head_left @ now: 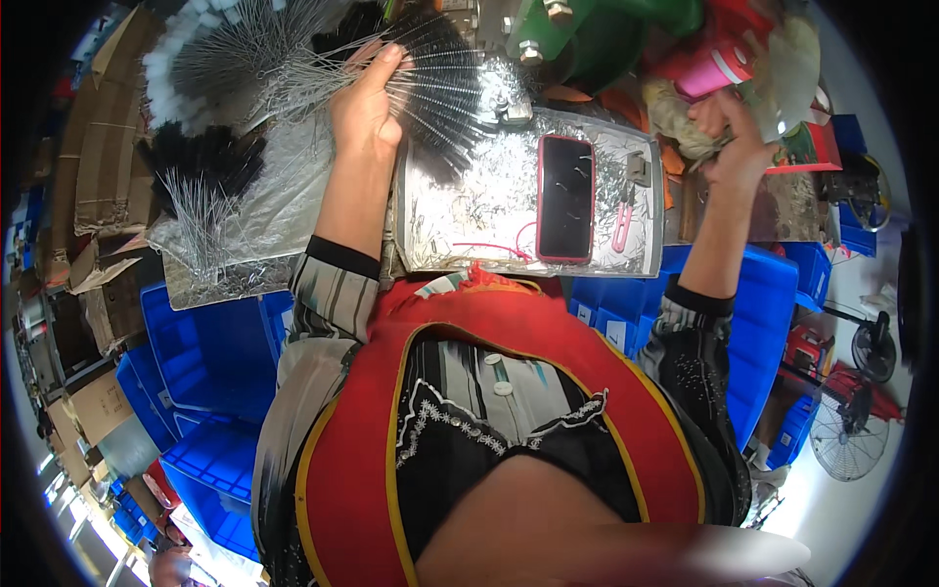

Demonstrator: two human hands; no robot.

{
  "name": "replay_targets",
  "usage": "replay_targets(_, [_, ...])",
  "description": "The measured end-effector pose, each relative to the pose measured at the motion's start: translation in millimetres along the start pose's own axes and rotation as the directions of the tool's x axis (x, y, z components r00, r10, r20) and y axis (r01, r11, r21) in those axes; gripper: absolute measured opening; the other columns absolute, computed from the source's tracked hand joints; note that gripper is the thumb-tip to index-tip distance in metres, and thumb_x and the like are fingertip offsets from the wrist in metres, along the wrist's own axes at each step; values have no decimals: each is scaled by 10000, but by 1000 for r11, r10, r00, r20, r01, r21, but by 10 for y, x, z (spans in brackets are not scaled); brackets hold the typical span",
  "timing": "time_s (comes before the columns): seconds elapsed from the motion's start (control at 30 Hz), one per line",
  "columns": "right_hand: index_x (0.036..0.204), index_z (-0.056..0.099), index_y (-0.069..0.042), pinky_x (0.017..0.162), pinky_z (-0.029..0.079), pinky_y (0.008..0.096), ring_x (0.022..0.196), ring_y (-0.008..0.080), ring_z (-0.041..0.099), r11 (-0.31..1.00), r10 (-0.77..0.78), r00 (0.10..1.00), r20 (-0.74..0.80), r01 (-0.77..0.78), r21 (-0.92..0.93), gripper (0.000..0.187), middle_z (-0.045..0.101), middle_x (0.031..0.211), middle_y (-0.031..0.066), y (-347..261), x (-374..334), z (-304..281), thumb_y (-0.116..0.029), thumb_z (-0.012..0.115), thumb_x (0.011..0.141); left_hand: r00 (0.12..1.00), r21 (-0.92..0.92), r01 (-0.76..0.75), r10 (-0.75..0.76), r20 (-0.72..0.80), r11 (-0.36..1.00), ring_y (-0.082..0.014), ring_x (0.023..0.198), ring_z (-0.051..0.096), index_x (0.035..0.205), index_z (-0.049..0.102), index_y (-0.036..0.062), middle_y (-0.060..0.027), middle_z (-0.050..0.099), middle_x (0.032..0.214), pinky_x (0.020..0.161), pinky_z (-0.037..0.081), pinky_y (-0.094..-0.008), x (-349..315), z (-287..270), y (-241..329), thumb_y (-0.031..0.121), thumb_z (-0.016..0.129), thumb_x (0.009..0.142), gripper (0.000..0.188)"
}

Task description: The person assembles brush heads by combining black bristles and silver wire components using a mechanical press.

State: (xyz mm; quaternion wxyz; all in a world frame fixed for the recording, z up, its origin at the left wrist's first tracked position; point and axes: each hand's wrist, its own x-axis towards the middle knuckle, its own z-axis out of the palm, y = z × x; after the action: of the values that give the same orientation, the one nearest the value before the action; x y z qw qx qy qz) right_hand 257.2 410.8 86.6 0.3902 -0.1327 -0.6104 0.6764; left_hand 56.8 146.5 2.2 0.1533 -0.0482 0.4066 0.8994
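My left hand [366, 106] is closed around a fanned bundle of thin wire brushes with black bristles [437, 93]; their bare wire stems spread out to the left. More wire brushes with white tips [210, 68] lie in a heap beside that hand, and another black-bristled bunch [201, 181] rests nearer on the plastic-covered surface. At the right, my right hand [732, 142] has curled fingers beside a pink cylindrical thing [716, 73] and a pale crumpled cloth [675, 117]. What those fingers hold, if anything, is hidden.
A shallow tray [469, 220] strewn with metal clippings carries a red-framed phone [565, 199] and pink-handled cutters [623, 220]. Behind it stands a green machine with bolts [597, 34]. Blue bins [210, 352] sit below the bench, cardboard [103, 147] at the left, and fans [849, 430] at the right.
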Motion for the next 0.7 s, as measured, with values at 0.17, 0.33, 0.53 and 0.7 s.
replay_targets(0.17, [514,428,-50,571,407,313,471,163,398,987,60,998,-27,-63,-148,256,350,474,35,-309,7,208,-64,510,756,998,62,-33,37,-58,998,-205,691,606,879,583,-47,-138,619,805,636,525,-299,-45,48,14,-22,669,693,206])
replay_targets(0.33, [517,433,-48,563,405,314,478,167,408,983,12,998,-61,-23,-184,252,350,472,34,-212,-27,196,-65,519,752,999,98,-21,26,-47,995,-197,673,602,866,586,-44,-132,615,798,617,525,-289,-28,105,31,-9,682,686,207])
replay_targets(0.53, [537,439,-35,568,409,315,480,164,414,982,121,992,-26,-124,-146,238,354,478,34,-327,60,154,-63,516,760,997,72,-61,64,-44,996,-205,683,606,864,581,-50,-134,610,809,620,535,-291,69,35,-41,-18,677,688,202])
replay_targets(0.7, [609,495,2,553,428,320,463,159,430,993,-75,996,-48,70,-97,151,383,480,42,-182,-34,178,-39,522,752,997,64,-23,28,-73,998,-212,686,609,872,579,-51,-136,609,812,617,539,-299,17,100,-23,-17,681,685,215])
